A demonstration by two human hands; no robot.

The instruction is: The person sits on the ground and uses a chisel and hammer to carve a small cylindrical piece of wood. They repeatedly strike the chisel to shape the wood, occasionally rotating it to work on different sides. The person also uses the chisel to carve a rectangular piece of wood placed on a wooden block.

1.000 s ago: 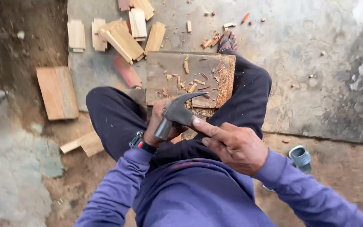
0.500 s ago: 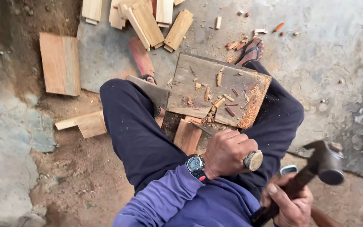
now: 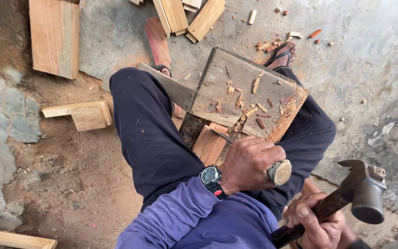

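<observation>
Overhead, right hand point(image 3: 312, 221) gripping raised hammer point(image 3: 362, 193).

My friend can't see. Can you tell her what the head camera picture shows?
A seated person's left hand grips a round wooden handle, its blade on a wood piece, while the right hand holds a hammer. A chip-strewn board lies ahead.

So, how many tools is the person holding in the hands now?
2. The left hand grips a chisel handle over the small wood block. The right hand holds a hammer raised at the lower right. Other tools may be hidden.
</observation>
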